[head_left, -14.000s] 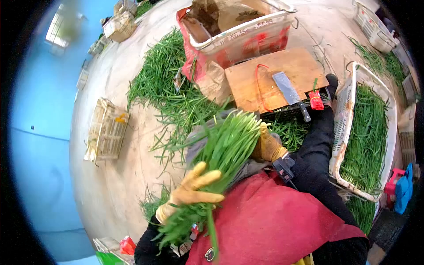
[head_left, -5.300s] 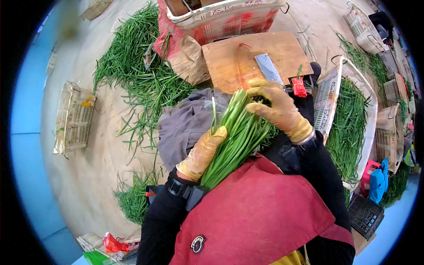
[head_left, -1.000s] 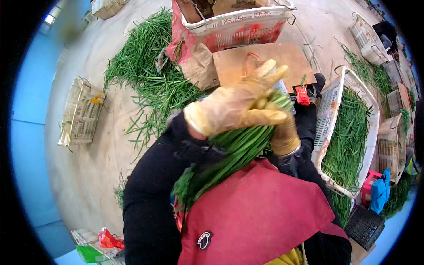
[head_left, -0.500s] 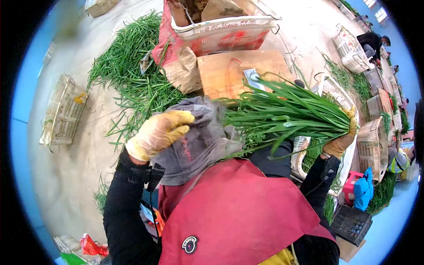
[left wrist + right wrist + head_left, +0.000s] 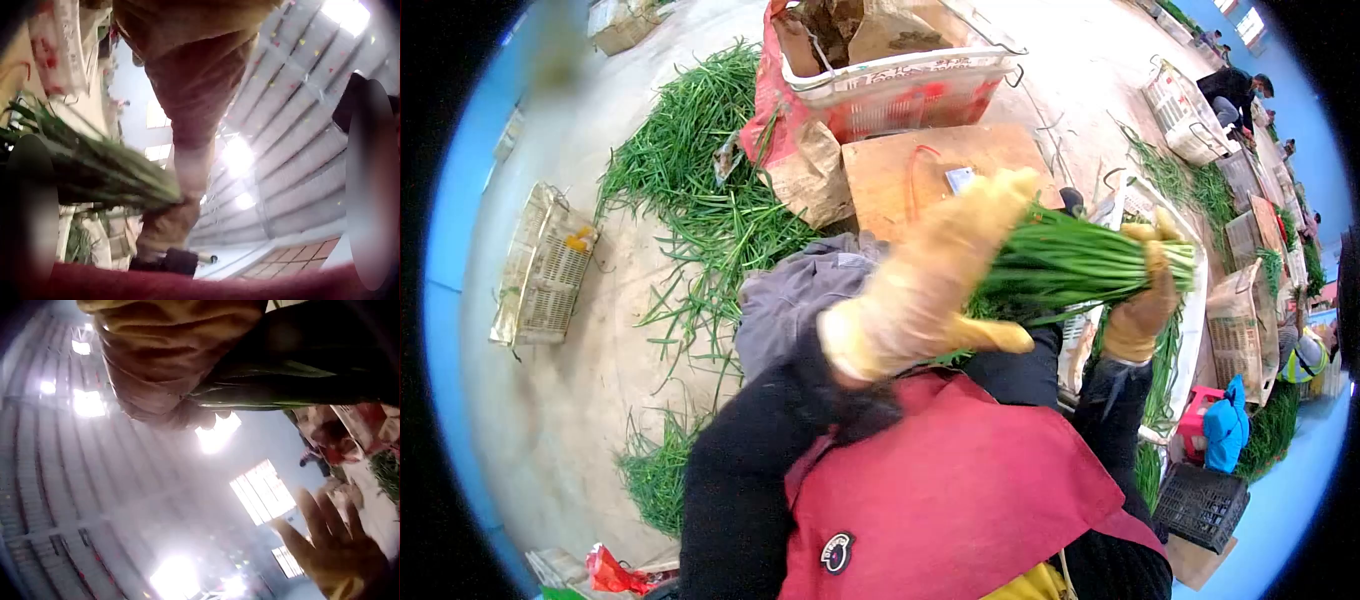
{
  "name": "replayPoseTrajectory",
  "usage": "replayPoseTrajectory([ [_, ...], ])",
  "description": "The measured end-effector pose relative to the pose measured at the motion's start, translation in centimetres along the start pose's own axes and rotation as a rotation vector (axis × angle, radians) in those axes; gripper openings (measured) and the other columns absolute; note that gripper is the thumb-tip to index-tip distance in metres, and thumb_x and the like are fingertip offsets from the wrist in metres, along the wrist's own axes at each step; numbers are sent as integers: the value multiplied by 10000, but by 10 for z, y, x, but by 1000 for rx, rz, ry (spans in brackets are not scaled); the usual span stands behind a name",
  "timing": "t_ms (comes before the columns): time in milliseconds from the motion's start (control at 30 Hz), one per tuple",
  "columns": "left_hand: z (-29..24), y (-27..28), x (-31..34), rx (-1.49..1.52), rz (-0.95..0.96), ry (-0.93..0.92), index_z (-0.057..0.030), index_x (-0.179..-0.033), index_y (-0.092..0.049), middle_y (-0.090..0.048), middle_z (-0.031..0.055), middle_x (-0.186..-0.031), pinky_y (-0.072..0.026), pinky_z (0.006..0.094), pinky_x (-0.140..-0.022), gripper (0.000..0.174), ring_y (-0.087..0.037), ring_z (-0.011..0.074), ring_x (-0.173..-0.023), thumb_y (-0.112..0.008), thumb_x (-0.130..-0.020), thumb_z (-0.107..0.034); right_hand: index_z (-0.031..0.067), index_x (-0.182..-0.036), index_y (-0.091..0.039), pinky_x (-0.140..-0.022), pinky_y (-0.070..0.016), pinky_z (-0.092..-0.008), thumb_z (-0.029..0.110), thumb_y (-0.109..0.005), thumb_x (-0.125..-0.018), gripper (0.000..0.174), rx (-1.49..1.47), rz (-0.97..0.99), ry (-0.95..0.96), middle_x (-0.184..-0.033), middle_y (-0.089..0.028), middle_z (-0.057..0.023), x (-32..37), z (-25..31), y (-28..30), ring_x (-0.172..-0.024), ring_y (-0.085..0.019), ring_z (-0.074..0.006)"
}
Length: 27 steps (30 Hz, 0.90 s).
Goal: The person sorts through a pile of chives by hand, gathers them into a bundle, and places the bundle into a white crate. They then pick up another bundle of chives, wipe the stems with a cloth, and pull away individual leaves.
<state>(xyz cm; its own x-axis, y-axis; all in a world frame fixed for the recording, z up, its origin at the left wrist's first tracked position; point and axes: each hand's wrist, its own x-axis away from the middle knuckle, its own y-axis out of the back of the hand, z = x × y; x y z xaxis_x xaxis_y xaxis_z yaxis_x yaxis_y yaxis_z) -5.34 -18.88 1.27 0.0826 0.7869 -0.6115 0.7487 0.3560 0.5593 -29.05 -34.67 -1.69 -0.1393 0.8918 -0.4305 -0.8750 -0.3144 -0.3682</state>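
Observation:
A bunch of green garlic chives (image 5: 1060,262) lies sideways across my lap in the head view, its pale cut ends toward the right. My gloved right hand (image 5: 1142,312) grips it near those ends, fingers curled round the stems. The gloved left hand (image 5: 930,280), blurred, reaches over the leafy end with its fingers extended and thumb apart; it overlaps the leaves in this view. In the right wrist view the left hand (image 5: 334,550) shows spread fingers, and the chives (image 5: 281,381) run out from the right hand. A cleaver (image 5: 960,180) lies mostly hidden behind the left hand.
A wooden board (image 5: 880,180) stands ahead, before a large white crate (image 5: 900,85). Loose chives (image 5: 690,150) are heaped on the floor at left. Another white crate (image 5: 1190,375) stands right beside my leg, and a grey cloth (image 5: 785,295) lies on my lap.
My left hand was at the stem ends, swung away left, and has now come back right over the leaves. The right hand carried the chives rightward and still holds them.

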Motion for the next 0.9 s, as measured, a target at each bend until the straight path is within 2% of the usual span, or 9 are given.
replayPoseTrajectory([
  [133, 18, -58, -4, -12, 125, 118, -7, -1535, -189, -306, 254, -1518, -251, 442, -1163, 1326, -297, 411, -1420, -906, -496, -414, -54, -1244, -538, -885, -516, -363, 153, -701, -833, 488, -125, 88, -103, -953, -680, -136, 30, -10, -64, -886, -648, -202],
  [233, 38, -66, -1, 56, 30, 126, 2, -1517, -234, -389, 247, -1470, -317, 434, -1127, 1234, -384, 395, -1375, -911, -539, -330, -55, -1248, -534, -870, -533, -388, 89, -666, -844, 449, -379, 41, -278, -957, -675, -135, 32, -20, -80, -881, -669, -232],
  [367, 65, -75, 11, 222, -46, 379, -45, -1509, -286, -609, 204, -1212, -507, 379, -912, 1030, -628, 356, -1083, -853, -666, -213, -47, -1259, -535, -835, -556, -374, 46, -650, -850, 436, -415, 88, -335, -984, -690, -148, 26, -44, -99, -868, -676, -224],
  [400, 70, -74, 8, 175, -167, 274, -85, -1509, -313, -673, 118, -1098, -537, 352, -854, 866, -677, 274, -978, -786, -798, -230, -43, -1291, -520, -831, -557, -363, 77, -668, -854, 477, -388, 76, -344, -1007, -688, -137, 23, -52, -102, -878, -675, -215],
  [467, 86, -71, -6, 1374, -268, 629, -100, -1480, -369, -672, 82, -1104, -537, 343, -866, 691, -674, 225, -980, -698, -892, -256, -31, -1347, -491, -870, -540, -350, 140, -696, -863, 553, -339, 129, -358, -1083, -673, -122, 13, -63, -112, -946, -661, -204],
  [533, 97, -61, -16, 1861, -360, 734, -113, -1397, -480, -650, 27, -1148, -536, 330, -887, 428, -644, 150, -1019, -518, -1022, -316, -17, -1394, -463, -953, -504, -348, 202, -718, -873, 620, -298, 262, -365, -1189, -649, -116, -2, -67, -126, -1063, -634, -201],
  [667, 132, -13, -18, 1013, -413, 517, -71, -1384, -465, -595, 81, -1282, -522, 345, -928, 455, -606, 200, -1132, -565, -987, -268, 13, -1440, -436, -1159, -274, -379, 323, -779, -840, 757, -507, 393, -340, -1426, -509, -87, -26, -117, -116, -1357, -416, -198],
  [767, 186, 16, -12, 196, -436, 250, -40, -1392, -448, -594, 99, -1296, -498, 324, -956, 626, -610, 207, -1119, -709, -825, 15, 17, -1393, -488, -1121, -333, -381, 321, -810, -790, 748, 60, 230, -419, -1379, -549, -112, -39, -177, -61, -1308, -477, -235],
  [900, 223, 50, -22, 213, -455, 372, -35, -1282, -535, -682, 91, -1087, -552, 310, -846, 527, -669, 178, -945, -734, -804, 62, 16, -1278, -547, -991, -449, -391, 246, -808, -721, 656, 1251, 461, -132, -1201, -599, -188, -20, -279, 60, -1155, -559, -341],
])
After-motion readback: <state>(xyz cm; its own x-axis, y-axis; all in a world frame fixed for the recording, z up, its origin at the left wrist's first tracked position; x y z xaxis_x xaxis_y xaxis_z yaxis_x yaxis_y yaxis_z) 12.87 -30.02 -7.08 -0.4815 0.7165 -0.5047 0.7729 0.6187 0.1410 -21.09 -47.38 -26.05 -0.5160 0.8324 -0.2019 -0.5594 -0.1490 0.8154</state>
